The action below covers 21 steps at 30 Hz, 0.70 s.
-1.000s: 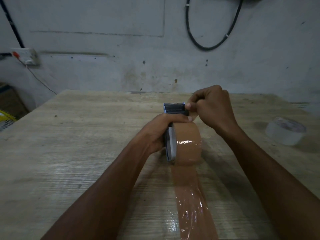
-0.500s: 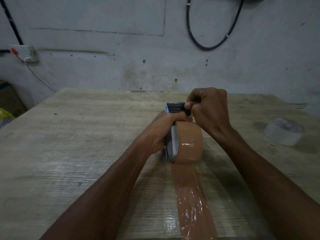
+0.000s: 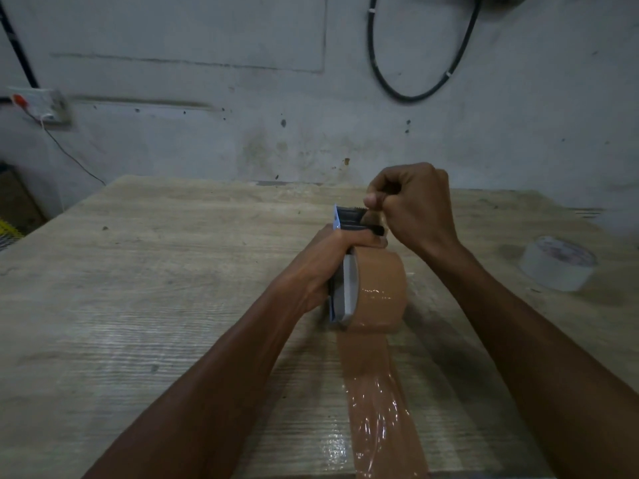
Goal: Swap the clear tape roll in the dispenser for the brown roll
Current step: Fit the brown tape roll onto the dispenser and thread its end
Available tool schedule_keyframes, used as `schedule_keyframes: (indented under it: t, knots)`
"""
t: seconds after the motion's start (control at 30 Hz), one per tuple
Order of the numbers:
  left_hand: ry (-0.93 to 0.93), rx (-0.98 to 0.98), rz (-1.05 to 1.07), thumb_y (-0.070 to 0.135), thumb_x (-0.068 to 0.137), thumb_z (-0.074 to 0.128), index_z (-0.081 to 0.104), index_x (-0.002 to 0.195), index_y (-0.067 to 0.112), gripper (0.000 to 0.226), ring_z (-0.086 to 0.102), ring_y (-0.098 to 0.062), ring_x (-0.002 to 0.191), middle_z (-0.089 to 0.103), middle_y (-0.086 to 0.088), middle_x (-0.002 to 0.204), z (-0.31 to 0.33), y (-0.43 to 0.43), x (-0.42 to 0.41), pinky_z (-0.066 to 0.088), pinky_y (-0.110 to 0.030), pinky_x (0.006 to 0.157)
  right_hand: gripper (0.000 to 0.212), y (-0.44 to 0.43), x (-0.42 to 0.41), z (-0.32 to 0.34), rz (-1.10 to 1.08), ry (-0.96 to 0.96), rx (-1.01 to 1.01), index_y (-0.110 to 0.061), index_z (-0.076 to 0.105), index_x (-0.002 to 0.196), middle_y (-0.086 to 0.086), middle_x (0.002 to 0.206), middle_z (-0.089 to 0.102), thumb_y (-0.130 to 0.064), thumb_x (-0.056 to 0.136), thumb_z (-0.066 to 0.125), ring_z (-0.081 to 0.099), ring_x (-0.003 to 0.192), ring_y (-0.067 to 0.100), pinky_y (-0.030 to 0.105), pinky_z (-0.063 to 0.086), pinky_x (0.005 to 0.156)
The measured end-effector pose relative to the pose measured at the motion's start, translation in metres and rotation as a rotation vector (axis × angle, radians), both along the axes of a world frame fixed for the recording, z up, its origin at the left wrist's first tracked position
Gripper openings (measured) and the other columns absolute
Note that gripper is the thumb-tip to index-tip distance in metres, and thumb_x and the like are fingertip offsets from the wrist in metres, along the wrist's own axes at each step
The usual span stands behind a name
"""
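— At the centre of the wooden table [image 3: 138, 305], we record the tape dispenser [image 3: 347, 219] standing on edge with the brown roll [image 3: 378, 292] mounted in it. Do we agree on the hands?

— We do. The left hand [image 3: 321, 267] wraps the dispenser from its left side, fingers curled tight around the body, thumb laid across the top just above the roll. The right hand [image 3: 411, 209] sits at the far end, by the toothed blade; its thumb and forefinger are pressed together in a pinch. What they pinch we cannot tell for certain; it looks like a thin edge of tape at the cutter.

— And the loose tape?

— We note a long brown strip [image 3: 377, 402] running from the underside of the roll toward the near table edge, lying flat on the wood, glossy and wrinkled.

— The clear roll?

— We find the clear tape roll [image 3: 556, 264] out of the dispenser, lying flat on the table well apart to the right, touched by neither hand.

— Surroundings?

— A grey wall behind, a black cable loop [image 3: 415, 95] hanging on it, and a wall socket [image 3: 41, 105] at left.
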<state>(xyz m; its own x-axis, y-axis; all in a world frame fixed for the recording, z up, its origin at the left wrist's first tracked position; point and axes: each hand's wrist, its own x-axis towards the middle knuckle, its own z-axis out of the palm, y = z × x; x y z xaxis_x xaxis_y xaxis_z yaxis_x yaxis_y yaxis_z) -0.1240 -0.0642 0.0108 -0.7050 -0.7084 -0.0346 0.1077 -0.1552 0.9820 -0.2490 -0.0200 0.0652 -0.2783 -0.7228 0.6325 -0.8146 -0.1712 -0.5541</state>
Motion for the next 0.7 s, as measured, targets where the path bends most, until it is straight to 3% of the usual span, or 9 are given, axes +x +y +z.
schedule_keyframes:
  t: [0.2,0.33,0.47,0.57,0.7]
  knots:
    - [0.007,0.013,-0.009,0.018,0.086,0.072,0.068,0.096,0.017,0.011,0.064,-0.019,0.070,0.068,-0.004,0.078,-0.001,-0.001,0.001,0.051,-0.038,0.077,0.020,-0.003,0.000,0.000,-0.005,0.065,-0.027,-0.017,0.070,0.072,-0.015,0.061,0.058,0.003,0.078,0.070,0.059,0.053,-0.009,0.001,0.046,0.056]
    - [0.010,0.018,0.012,0.015,0.086,0.069,0.067,0.094,0.016,0.009,0.063,-0.019,0.070,0.068,-0.004,0.076,-0.002,-0.002,0.000,0.050,-0.040,0.079,0.014,-0.001,0.004,0.004,-0.007,0.199,-0.057,-0.008,0.075,0.072,-0.009,0.062,0.061,0.004,0.074,0.068,0.053,0.054,-0.010,-0.001,0.043,0.059]
    - [-0.002,0.020,0.013,0.016,0.084,0.069,0.066,0.095,0.015,0.012,0.063,-0.019,0.067,0.067,-0.004,0.075,-0.001,0.000,0.000,0.051,-0.039,0.076,0.009,-0.002,-0.001,0.005,-0.027,0.146,-0.044,-0.008,0.076,0.075,-0.004,0.065,0.065,-0.001,0.075,0.070,0.056,0.057,-0.006,0.004,0.046,0.059]
    - [-0.012,0.038,0.021,0.016,0.086,0.068,0.066,0.097,0.014,0.011,0.062,-0.018,0.067,0.067,-0.004,0.075,0.000,0.000,0.001,0.050,-0.038,0.076,0.010,0.000,0.002,0.007,-0.015,0.161,-0.043,-0.008,0.076,0.073,-0.005,0.063,0.064,0.000,0.074,0.070,0.058,0.057,-0.004,0.016,0.052,0.060]
    - [-0.011,0.029,0.009,0.015,0.086,0.068,0.066,0.095,0.015,0.009,0.062,-0.018,0.066,0.066,-0.004,0.075,0.001,0.001,0.003,0.050,-0.036,0.073,0.008,-0.002,0.004,0.009,-0.001,0.221,-0.032,-0.007,0.076,0.073,-0.007,0.064,0.063,-0.002,0.075,0.070,0.056,0.057,-0.005,0.016,0.052,0.064]
